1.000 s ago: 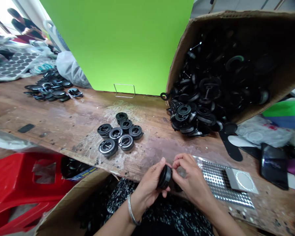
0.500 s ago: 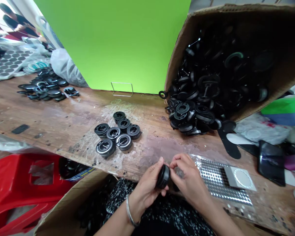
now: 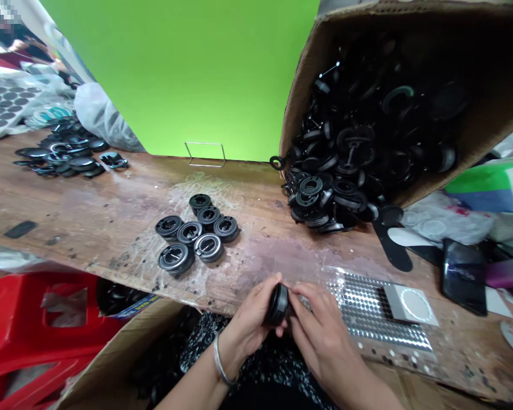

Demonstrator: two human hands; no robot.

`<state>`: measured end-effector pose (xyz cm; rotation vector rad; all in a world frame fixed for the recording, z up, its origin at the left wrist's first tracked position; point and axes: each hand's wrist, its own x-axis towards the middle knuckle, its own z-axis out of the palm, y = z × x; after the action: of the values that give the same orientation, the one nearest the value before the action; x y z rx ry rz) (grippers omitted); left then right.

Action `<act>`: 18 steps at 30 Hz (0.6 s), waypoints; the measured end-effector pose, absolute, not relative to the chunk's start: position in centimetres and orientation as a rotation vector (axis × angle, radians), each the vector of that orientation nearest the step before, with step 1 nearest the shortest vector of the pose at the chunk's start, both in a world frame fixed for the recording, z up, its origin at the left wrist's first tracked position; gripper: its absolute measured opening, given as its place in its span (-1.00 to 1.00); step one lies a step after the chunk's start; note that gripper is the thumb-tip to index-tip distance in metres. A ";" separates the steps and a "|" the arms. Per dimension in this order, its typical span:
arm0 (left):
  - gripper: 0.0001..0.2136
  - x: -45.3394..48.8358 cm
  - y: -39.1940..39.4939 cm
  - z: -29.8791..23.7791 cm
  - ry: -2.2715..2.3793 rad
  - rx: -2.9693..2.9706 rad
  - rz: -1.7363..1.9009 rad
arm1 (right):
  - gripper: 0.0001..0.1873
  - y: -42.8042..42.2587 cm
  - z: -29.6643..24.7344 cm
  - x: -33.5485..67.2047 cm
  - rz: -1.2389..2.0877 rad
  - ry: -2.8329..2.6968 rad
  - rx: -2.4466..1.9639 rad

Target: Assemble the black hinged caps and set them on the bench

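Observation:
My left hand (image 3: pixel 251 318), with a bracelet on its wrist, is closed around a round black plastic part (image 3: pixel 277 304) with a ribbed edge, held on its side over the table's front edge. Close against the part's right side is my right hand (image 3: pixel 322 327), its thumb and forefinger drawn together; what they pinch, if anything, is hidden. Left of my hands, several similar round black parts (image 3: pixel 208 247) lie grouped on the wooden table (image 3: pixel 256 228), hollow faces up.
At the right, a tipped cardboard box (image 3: pixel 297 85) spills black parts (image 3: pixel 311 199). A shiny dotted sheet (image 3: pixel 354 302) carries a small white block (image 3: pixel 410 304); a phone (image 3: pixel 464 279) lies beyond. A green panel (image 3: pixel 175 74) stands behind. Black discs (image 3: pixel 77 162) and a red stool (image 3: pixel 17 319) are left.
The view has shifted slightly, moving the table's contents left in the picture. My right hand has turned, its fingers now pointing more along the part's side; my left hand keeps its grip.

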<state>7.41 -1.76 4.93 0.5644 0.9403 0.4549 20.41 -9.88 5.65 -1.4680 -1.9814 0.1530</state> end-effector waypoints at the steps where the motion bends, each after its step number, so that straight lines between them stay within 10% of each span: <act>1: -0.69 7.5 -1.8 4.9 0.933 0.572 0.438 | -0.60 -10.0 5.6 21.2 0.245 -1.968 -1.483; 18: -0.49 8.6 -2.2 4.6 0.944 0.590 0.587 | -0.81 -9.3 1.0 31.5 0.214 -1.825 -2.361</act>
<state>8.60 -2.17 4.59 0.5904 0.9445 0.5875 31.46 -9.35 0.97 -2.3610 -1.8246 0.2141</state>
